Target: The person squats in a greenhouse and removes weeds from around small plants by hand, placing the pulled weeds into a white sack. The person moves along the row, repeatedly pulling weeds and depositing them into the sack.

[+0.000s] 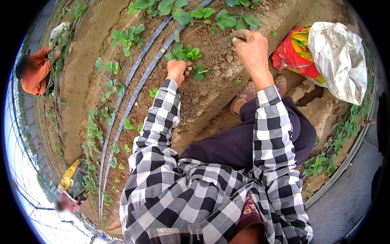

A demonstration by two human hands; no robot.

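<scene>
My left hand [178, 70] is low over the soil, fingers curled at the base of a small leafy plant [184, 53] that looks like a strawberry plant. Its leaves stand just beyond my knuckles, and whether the fingers grip its stem is hidden. Beside those fingers, on their right, grows a smaller sprig [201, 72]. My right hand [252, 45] hovers over the ridge's right edge with thumb and fingers bent together; I cannot tell if anything is between them. A larger leafy plant [225, 20] spreads beyond it, with a thin runner trailing toward the middle plant.
Two drip-irrigation tapes [146, 65] run along the soil ridge [210, 91]. A red and yellow bag [294, 52] with a white woven plastic sack [336, 61] stands to the right of my shoes [247, 93]. Two other people, one in an orange top [36, 74], are at far left.
</scene>
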